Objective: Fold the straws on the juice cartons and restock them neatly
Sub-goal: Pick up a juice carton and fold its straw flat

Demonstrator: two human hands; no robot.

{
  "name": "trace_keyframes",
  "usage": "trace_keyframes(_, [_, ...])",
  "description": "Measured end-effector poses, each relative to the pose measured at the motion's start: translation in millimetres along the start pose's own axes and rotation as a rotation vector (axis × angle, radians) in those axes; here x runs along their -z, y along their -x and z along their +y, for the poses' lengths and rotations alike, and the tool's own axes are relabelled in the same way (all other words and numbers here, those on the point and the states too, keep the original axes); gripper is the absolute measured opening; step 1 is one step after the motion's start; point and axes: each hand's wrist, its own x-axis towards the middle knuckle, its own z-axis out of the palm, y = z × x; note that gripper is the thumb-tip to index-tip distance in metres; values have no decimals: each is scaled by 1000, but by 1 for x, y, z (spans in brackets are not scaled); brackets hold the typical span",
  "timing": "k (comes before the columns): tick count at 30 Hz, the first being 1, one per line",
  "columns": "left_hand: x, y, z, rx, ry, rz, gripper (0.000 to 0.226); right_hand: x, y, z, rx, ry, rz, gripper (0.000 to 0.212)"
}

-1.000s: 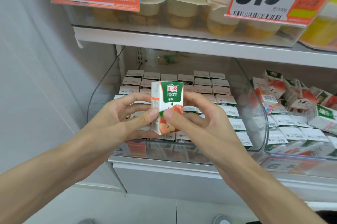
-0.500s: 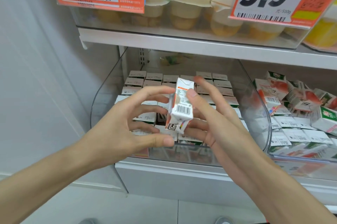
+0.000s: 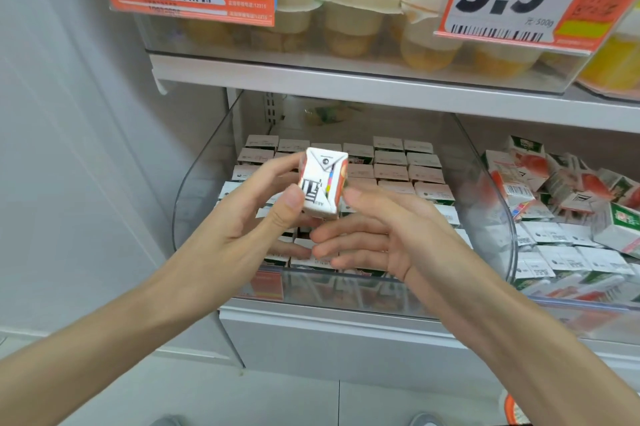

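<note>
Centrally, left hand (image 3: 242, 217) pinching boxy glossy carton (image 3: 322, 183); right hand (image 3: 391, 238) relaxed beside it

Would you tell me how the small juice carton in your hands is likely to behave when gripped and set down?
The juice carton looks rigid: its folded edges hold shape as the left hand pinches it. Probably light, since thumb and fingertips carry it. Boxy and flat-faced, it should stand without rolling, like the rowed cartons behind.

Carton (image 3: 323, 183) in frt of bin (image 3: 204, 176)
</note>
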Motion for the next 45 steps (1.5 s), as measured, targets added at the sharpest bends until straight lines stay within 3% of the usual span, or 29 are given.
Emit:
trace_keyframes(3, [0, 0, 1, -2, 57, -8, 48, 0, 3, 1, 38, 192, -22, 75])
trace_keyframes(9, [-4, 0, 1, -47, -34, 20, 41, -1, -1, 5, 171, 381, 99, 70])
trace_keyframes(14, [1, -4, 2, -16, -10, -42, 48, 2, -4, 8, 243, 378, 155, 76])
trace_keyframes(18, [8, -3, -3, -8, -113, -94, 70, 4, -4, 12, 280, 440, 143, 70])
trace_keyframes(22, [11, -3, -3, -27, -130, -27, 65, 4, -5, 13, 266, 425, 144, 78])
trace_keyframes(26, [13, -1, -2, -26, -160, -16, 57, 5, -8, 16, 268, 437, 113, 67])
trace_keyframes(30, [11, -1, -2, -17, -149, 5, 53, 6, -7, 17, 329, 444, 171, 78])
trace_keyframes(37, [9, -2, -2, -17, -193, 25, 56, 6, -8, 18, 418, 544, 119, 61])
trace_keyframes(42, [9, -5, -4, -61, -361, 68, 73, 6, -8, 19, 386, 497, 116, 61])
trace_keyframes(45, [9, -5, -8, -86, -307, 71, 88, 5, -8, 19, 380, 433, 131, 64])
